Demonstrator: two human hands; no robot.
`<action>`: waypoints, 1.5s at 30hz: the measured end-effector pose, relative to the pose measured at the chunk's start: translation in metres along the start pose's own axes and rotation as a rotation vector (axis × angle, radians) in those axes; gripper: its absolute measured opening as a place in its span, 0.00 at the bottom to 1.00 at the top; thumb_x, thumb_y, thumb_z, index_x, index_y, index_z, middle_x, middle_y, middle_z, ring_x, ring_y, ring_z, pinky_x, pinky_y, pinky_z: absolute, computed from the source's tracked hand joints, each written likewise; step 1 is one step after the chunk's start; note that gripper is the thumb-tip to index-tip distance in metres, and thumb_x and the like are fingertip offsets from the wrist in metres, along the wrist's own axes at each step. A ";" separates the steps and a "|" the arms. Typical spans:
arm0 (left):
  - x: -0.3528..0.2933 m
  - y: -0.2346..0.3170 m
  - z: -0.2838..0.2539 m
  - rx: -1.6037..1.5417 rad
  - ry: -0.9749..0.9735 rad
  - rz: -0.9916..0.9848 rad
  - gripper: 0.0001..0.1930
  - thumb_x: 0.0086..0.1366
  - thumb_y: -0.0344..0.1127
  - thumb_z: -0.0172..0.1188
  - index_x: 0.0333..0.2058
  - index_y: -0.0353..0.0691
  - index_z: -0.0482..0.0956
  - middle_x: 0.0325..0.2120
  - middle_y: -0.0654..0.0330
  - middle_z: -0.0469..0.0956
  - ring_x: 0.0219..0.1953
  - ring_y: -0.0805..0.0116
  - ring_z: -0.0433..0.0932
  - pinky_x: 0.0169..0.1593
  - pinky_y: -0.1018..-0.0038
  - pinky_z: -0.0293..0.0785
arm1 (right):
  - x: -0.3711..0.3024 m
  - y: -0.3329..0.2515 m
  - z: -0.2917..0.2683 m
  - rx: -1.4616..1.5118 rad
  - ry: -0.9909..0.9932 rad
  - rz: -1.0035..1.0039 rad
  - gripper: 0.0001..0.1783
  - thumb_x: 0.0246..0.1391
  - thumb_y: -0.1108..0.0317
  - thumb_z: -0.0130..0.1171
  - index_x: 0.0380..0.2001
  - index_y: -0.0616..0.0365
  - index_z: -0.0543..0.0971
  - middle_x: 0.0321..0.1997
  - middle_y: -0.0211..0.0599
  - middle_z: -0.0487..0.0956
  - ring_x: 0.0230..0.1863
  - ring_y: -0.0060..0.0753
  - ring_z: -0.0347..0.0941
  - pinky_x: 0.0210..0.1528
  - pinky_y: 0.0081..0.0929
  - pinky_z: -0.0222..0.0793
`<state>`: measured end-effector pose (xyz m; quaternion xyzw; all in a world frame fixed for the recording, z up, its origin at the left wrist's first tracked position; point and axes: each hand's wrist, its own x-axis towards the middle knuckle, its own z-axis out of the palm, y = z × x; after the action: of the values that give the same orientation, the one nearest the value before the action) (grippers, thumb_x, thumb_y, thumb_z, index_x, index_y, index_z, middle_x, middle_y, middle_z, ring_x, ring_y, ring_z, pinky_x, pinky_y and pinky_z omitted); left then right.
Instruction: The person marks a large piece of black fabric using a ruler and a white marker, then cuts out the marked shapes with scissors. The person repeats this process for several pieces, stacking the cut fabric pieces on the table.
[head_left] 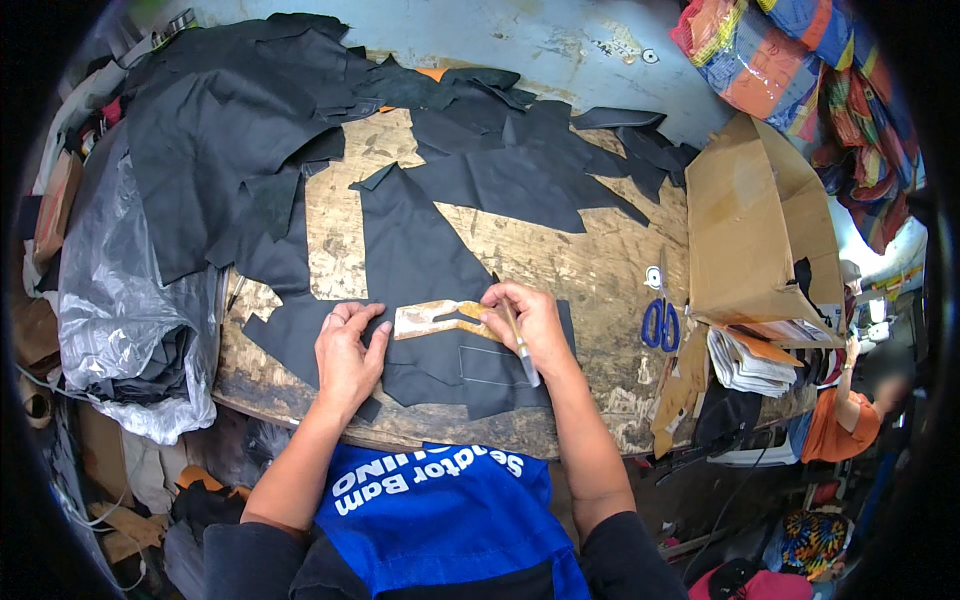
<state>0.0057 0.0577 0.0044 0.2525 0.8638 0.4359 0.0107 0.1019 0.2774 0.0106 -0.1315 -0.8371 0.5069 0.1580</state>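
A tan cardboard pattern piece (432, 318) lies flat on a sheet of black leather (420, 255) spread over the worn wooden table (600, 270). My left hand (348, 350) presses down on the leather at the pattern's left end, fingers spread. My right hand (530, 322) holds a slim silver pen (520, 345), its tip at the pattern's right end. Faint drawn outlines show on the leather below the pattern.
Several black leather scraps (230, 130) cover the table's far left and back. Blue-handled scissors (660, 318) lie to the right, beside an open cardboard box (750, 220). A clear plastic bag (120, 290) sits at left. Another person in orange (845, 425) is at lower right.
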 end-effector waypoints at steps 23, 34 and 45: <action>0.012 -0.003 -0.013 -0.011 0.079 0.197 0.09 0.55 0.22 0.55 0.35 0.35 0.79 0.34 0.53 0.78 0.38 0.55 0.75 0.44 0.68 0.71 | 0.002 -0.004 0.011 -0.088 0.015 -0.147 0.12 0.35 0.78 0.68 0.27 0.60 0.78 0.23 0.35 0.75 0.23 0.26 0.69 0.26 0.23 0.64; 0.028 -0.052 -0.087 0.367 0.191 -0.106 0.34 0.38 0.38 0.74 0.47 0.37 0.74 0.47 0.43 0.70 0.51 0.48 0.68 0.56 0.63 0.64 | -0.003 -0.002 -0.015 -0.134 0.128 0.170 0.16 0.35 0.79 0.66 0.32 0.61 0.77 0.25 0.40 0.77 0.24 0.27 0.71 0.30 0.24 0.68; 0.018 -0.057 -0.114 -0.218 0.001 -0.343 0.11 0.47 0.32 0.67 0.23 0.36 0.73 0.15 0.69 0.68 0.19 0.79 0.66 0.26 0.79 0.63 | -0.034 -0.009 -0.035 -0.686 0.388 0.277 0.34 0.19 0.56 0.78 0.33 0.62 0.76 0.38 0.47 0.77 0.44 0.48 0.70 0.47 0.40 0.64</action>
<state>-0.0619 -0.0476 0.0352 0.0987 0.8419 0.5187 0.1116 0.1459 0.2889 0.0291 -0.3810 -0.8865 0.1811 0.1900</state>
